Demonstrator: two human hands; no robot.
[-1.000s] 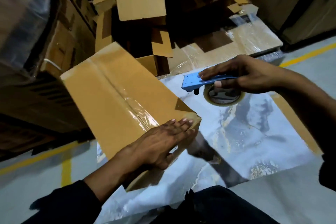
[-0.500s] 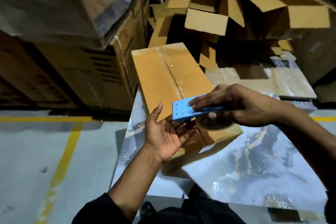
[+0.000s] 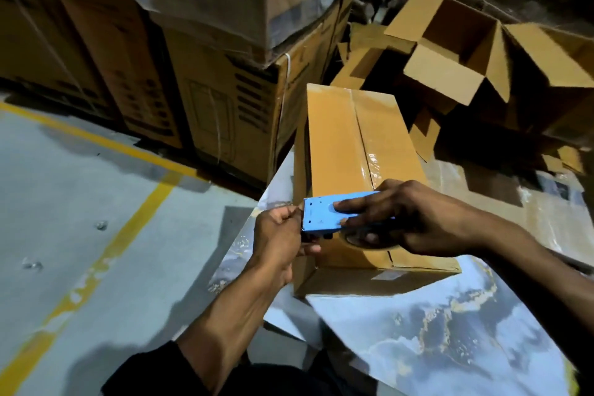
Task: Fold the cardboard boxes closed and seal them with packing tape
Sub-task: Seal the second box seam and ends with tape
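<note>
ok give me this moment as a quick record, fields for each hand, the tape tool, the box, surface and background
left hand: fingers curled, pinching at the front end of the tape dispenser
right hand: grips the tape dispenser from above
tape dispenser: blue, held at the near end of the box
box: flaps closed, clear tape along the top seam
surface: marbled sheet under the box
background: open empty cartons behind, stacked wrapped cartons to the left

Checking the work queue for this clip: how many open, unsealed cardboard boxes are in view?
2 at least: one open box behind the taped box, another at the right edge. The dark pile there may hide more.
</note>
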